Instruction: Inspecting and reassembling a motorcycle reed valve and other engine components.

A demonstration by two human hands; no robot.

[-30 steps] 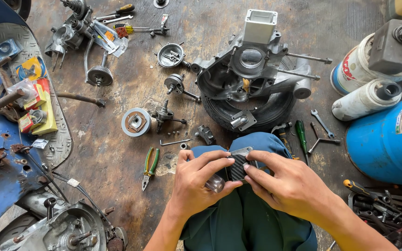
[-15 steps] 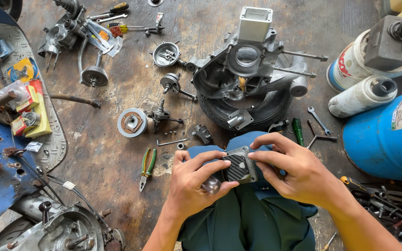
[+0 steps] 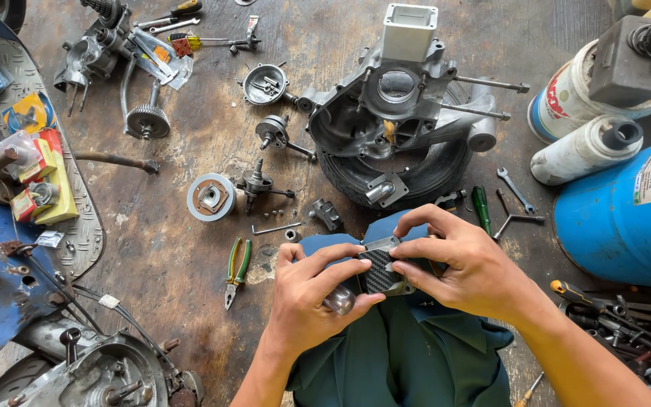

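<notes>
Both my hands hold one small metal part with a dark woven-pattern face above my knees in green trousers. My left hand grips its left side and underside, thumb against the face. My right hand closes over its right side and top, fingers curled on the upper edge. A shiny round metal stub shows under the left fingers.
A grey engine casing lies on a tyre ahead of me. Loose parts lie on the stained floor: a crankshaft, a round disc, green-handled pliers, spanners. A blue drum and white canisters stand at right.
My hands have shifted slightly on the part, the right fingers coming further over its top edge. The view has tilted a little; nothing on the floor moved.
</notes>
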